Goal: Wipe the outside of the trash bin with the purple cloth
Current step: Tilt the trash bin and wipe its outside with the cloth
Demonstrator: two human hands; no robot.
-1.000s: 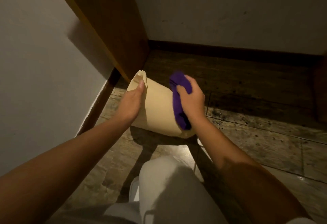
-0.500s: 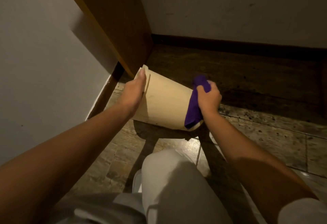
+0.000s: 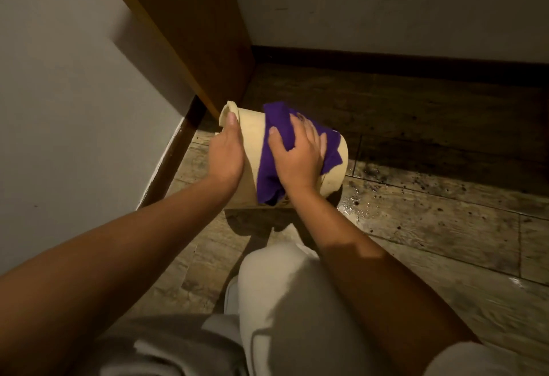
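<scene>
Head view showed you crouched in a corner with the trash bin [image 3: 251,149] tipped on its side, its open rim toward the wall on your left and its base toward the right, low over the floor [image 3: 430,227]; whether its underside touched the floor I cannot tell, since shadow hid it. Your left hand [image 3: 225,157] was wrapped over the rim end, thumb on the lip, a closed grip steadying the bin. Your right hand [image 3: 300,158] lay flat with fingers spread, pressing the purple cloth [image 3: 273,173] against the upper side wall. The bin looked like thin, light plastic: stiff enough to rub against, yet likely to roll or flex, so the rim was the sound place to hold it. The cloth was soft and draped round the curve. The floor was worn, dark-speckled and glossy in patches to the right, possibly damp. A wooden panel [image 3: 190,33] and pale walls hemmed the space closely.
</scene>
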